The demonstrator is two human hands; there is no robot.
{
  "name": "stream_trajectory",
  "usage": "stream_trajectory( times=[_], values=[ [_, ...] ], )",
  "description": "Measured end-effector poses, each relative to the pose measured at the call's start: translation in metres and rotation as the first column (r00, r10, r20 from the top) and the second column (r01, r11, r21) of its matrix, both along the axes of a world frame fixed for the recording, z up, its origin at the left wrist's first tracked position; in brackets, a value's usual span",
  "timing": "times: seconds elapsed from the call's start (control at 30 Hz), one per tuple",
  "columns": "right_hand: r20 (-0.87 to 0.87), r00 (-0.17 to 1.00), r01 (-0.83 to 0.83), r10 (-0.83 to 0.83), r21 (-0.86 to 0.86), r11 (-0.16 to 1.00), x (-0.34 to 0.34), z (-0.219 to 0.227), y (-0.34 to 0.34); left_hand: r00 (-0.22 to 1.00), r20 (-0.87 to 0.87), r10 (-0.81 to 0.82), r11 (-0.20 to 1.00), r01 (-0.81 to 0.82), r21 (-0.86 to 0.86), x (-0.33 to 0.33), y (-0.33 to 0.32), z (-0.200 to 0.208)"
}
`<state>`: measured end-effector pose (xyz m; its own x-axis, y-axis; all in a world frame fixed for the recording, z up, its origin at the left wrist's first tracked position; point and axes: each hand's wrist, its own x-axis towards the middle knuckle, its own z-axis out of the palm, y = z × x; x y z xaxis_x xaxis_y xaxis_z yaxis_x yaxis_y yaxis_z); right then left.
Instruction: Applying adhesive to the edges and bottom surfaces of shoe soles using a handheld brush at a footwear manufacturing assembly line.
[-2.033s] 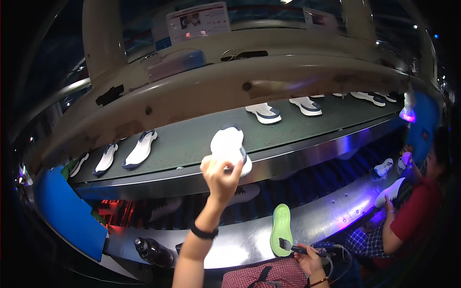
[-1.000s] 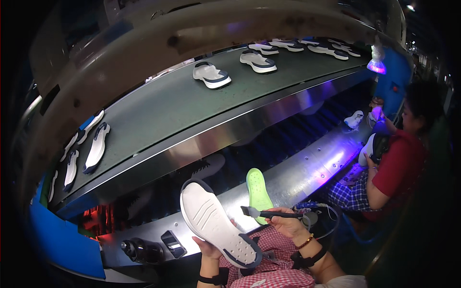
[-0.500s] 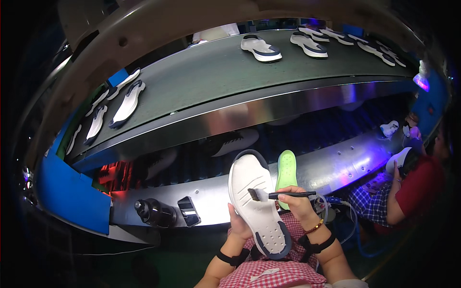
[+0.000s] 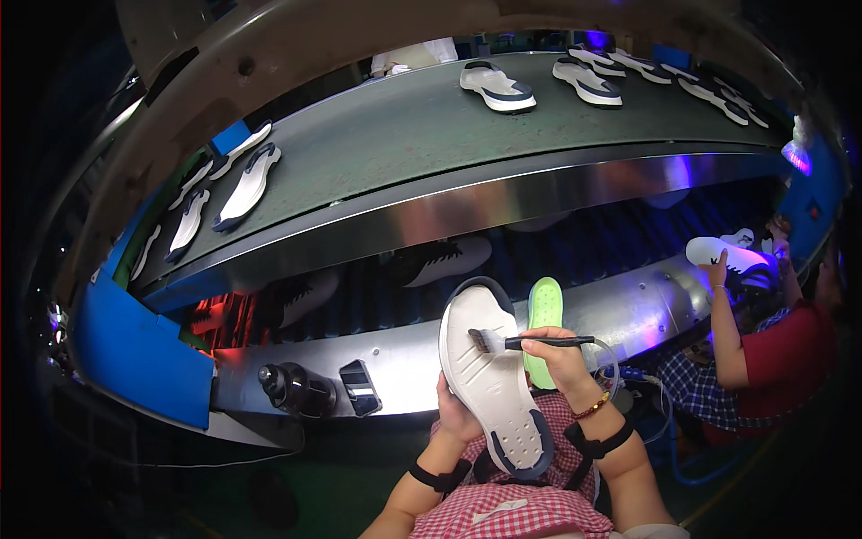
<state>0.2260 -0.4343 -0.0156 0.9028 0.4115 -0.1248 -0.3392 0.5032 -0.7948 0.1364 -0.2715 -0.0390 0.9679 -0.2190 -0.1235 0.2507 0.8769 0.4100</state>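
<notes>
A white shoe sole (image 4: 494, 391) with dark navy ends is tilted up before me. My left hand (image 4: 457, 409) grips its left edge, the fingers partly hidden behind it. In my right hand (image 4: 558, 359) is a brush (image 4: 549, 341) with a black handle and a tube running from its end. Its dark bristles touch the upper part of the sole's face. Just behind the sole, a light green insole-shaped piece with small holes (image 4: 544, 314) stands at the metal ledge, partly covered by my right hand.
A dark bottle (image 4: 296, 391) and a phone (image 4: 360, 388) lie on the metal ledge (image 4: 413, 359) at left. Several soles, one of them nearest at left (image 4: 247, 187), rest on the green conveyor belt (image 4: 377, 135). At right a co-worker's hand (image 4: 716, 269) holds another sole (image 4: 736, 256).
The brush has moved slightly up the sole's face. The co-worker at right has lifted a sole up and leftward. The whole view has shifted a little.
</notes>
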Motion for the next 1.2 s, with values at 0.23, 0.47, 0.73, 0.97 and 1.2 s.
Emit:
stream_trajectory(
  times=[0.23,0.47,0.73,0.97,1.2],
  values=[
    [0.025,1.0,0.001,-0.001,-0.001,1.0,0.007,0.014,0.004,0.989,0.142,-0.035,0.999,0.036,-0.003,0.003,-0.006,0.011],
    [0.272,0.962,0.079,-0.029,-0.176,0.981,0.017,0.033,0.014,0.993,0.117,-0.004,0.998,-0.003,0.057,0.006,-0.011,0.013],
    [0.327,0.944,0.128,-0.045,-0.239,0.963,0.023,0.033,0.03,0.998,0.01,0.065,0.995,-0.066,0.074,0.007,-0.012,0.001],
    [0.604,0.797,0.296,0.002,-0.393,0.87,-0.005,0.033,0.046,0.967,-0.081,0.24,0.948,-0.216,0.232,0.015,-0.015,-0.01],
    [0.819,0.567,0.342,0.087,-0.33,0.88,-0.035,0.016,0.03,0.935,-0.072,0.347,0.928,-0.332,0.17,0.026,0.006,-0.019]
  ],
)
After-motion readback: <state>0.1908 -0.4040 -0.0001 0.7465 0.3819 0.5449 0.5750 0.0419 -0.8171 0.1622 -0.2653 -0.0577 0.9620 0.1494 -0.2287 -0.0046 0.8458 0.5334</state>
